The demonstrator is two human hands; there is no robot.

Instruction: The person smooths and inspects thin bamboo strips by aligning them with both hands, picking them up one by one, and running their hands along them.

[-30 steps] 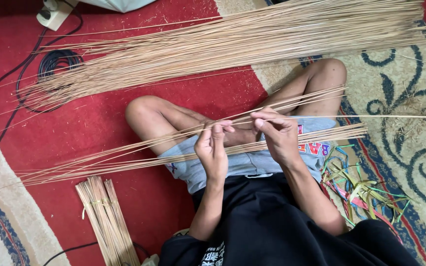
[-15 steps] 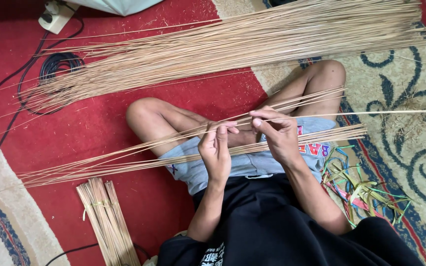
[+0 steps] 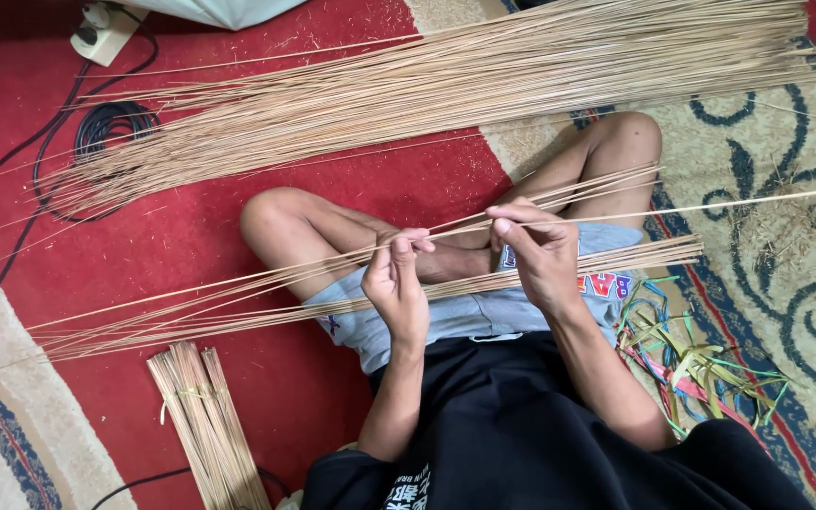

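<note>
Hands: both raised over the lap at the centre of the view; left hand and right hand each pinch thin sticks between thumb and fingertips.
Held sticks: a few pale sticks run through both hands, fanning out toward 8 o'clock over the left knee and toward 2 o'clock past the right knee.
Rug: red rug under the left side, patterned cream rug toward 3 o'clock.
Big pile: a broad spread of long sticks lies across the floor from 10 to 2 o'clock.
Lap bundle: a flat bundle rests across the thighs, just under the hands.
Tied bundle: short sticks bound with a strip, at 7 o'clock.
Strips: coloured strips heaped at 4 o'clock beside the right forearm.
Cable: black coiled cable at 10 o'clock.
Plug strip: pale plug strip at 11 o'clock.
</note>
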